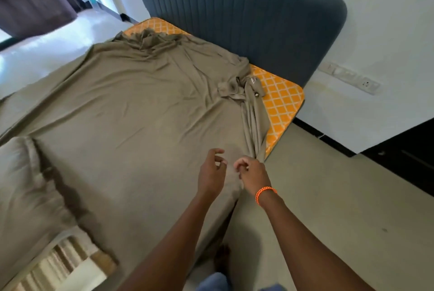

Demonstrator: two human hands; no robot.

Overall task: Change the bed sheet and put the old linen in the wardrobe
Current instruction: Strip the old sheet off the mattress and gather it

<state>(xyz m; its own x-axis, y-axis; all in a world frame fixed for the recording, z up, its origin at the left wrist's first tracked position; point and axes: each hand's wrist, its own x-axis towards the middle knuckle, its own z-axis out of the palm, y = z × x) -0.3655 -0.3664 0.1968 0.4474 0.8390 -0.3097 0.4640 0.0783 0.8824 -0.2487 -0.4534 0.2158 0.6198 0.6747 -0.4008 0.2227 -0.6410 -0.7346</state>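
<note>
Right hand (252, 172), with an orange band (265, 193) at the wrist, is pinched together on the gathered edge of the brown sheet (131, 107), which runs up and away from it as a tight rope of folds. That grip looks meant to drag the bunched side out toward the bed's edge, probably so it can be spread or tucked. Left hand (212, 173) hovers just beside it, fingers curled but apart, holding nothing; it seems ready to take a second hold nearby.

Beyond the right hand, a strip of orange patterned mattress (281, 100) lies bare, so the sheet does not yet cover that side or the far corner by the blue headboard (246, 15). Whether this sheet is the fresh one going on or the old one coming off cannot be told, though being laid out flat suggests it is going on.

Well to the left of the left hand sits a pillow (25, 185) in matching cloth, and below it something striped (63, 260), too blurred to name. No wardrobe, basket or other container shows, and no heap of old linen is visible.
</note>
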